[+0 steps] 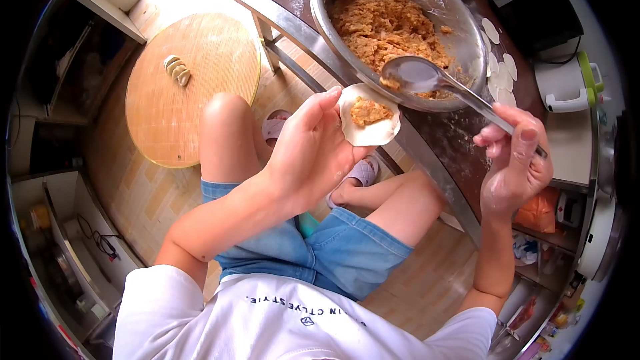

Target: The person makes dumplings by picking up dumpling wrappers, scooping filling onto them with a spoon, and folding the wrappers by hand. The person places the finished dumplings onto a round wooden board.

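My left hand holds a round dumpling wrapper on its fingers, with the thumb along the wrapper's upper left edge. A lump of orange-brown filling sits on the wrapper. My right hand is closed around the handle of a metal spoon. The spoon's bowl hangs over the near rim of a large steel basin, with a bit of filling at its tip. Inside the basin is a big heap of minced filling. The wrapper is just below the basin's rim.
Several flat wrappers lie on the floured dark table right of the basin. A round wooden board at left bears a short row of folded dumplings. A white and green appliance stands far right.
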`<state>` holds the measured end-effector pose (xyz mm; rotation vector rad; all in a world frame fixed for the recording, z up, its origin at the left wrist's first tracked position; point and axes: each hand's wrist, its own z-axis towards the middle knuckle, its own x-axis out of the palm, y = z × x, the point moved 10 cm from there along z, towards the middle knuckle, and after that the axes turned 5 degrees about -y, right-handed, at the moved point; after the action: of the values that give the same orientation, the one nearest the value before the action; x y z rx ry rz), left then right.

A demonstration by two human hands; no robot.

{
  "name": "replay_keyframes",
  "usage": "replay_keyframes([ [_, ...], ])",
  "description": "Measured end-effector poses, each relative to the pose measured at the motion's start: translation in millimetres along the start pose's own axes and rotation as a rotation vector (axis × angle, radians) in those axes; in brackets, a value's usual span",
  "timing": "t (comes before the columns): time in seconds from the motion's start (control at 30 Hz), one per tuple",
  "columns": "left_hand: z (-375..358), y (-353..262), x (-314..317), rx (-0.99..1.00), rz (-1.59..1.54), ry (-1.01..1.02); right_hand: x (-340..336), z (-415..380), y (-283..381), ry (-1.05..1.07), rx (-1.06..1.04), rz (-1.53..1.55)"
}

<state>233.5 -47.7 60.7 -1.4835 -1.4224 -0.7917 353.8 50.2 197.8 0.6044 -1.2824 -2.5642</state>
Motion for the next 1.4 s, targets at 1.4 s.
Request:
replay_keyframes([
  [1.4,-30.3,7.8,-17.9,-0.078,0.246,0.124,34.9,-32.6,37.1,0.149,-0.746,-0.542],
])
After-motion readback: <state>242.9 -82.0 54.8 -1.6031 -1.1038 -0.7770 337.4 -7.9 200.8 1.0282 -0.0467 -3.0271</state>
